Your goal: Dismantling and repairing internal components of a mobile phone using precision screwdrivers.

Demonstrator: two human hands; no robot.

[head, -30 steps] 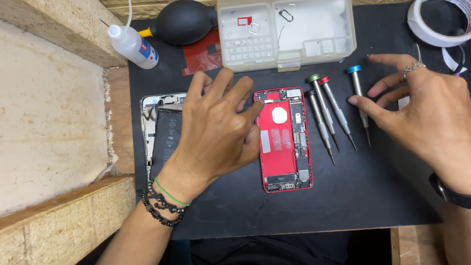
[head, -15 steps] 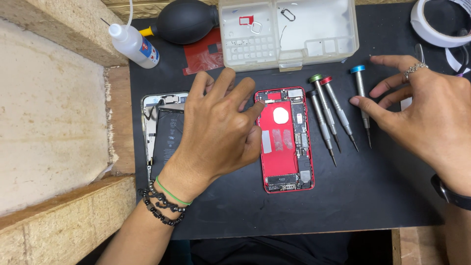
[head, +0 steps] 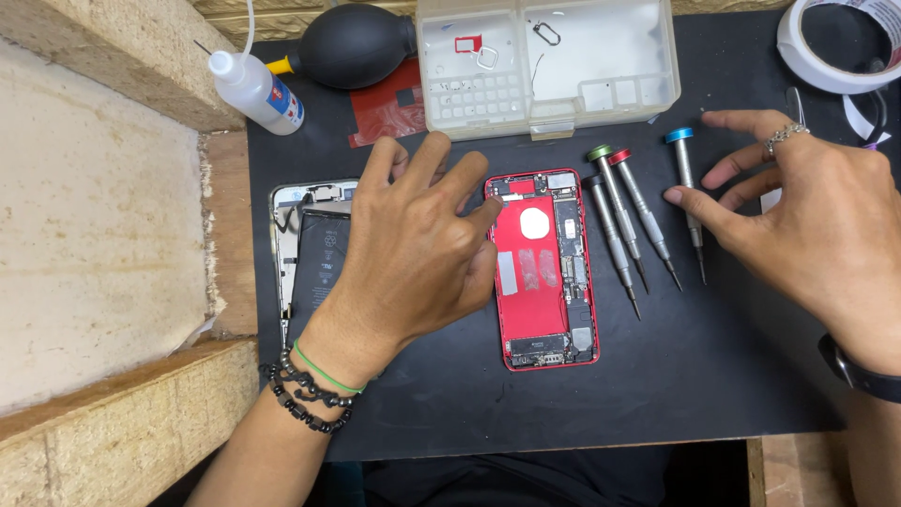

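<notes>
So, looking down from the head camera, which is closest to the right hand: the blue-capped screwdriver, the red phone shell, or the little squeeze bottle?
1. Blue-capped screwdriver, touching or almost touching the right hand fingertips.
2. Red phone shell, mid-mat, left of the screwdrivers.
3. Squeeze bottle, far top-left corner.

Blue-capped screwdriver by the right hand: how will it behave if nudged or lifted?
The blue-capped screwdriver looks round and slim, so it would likely roll on the flat black mat. Probably stiff and light. Its fine tip may bend if dropped.

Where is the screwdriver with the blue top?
In the head view the blue-topped screwdriver lies on the black mat, rightmost of four, its shaft beside the right hand fingertips.
</notes>
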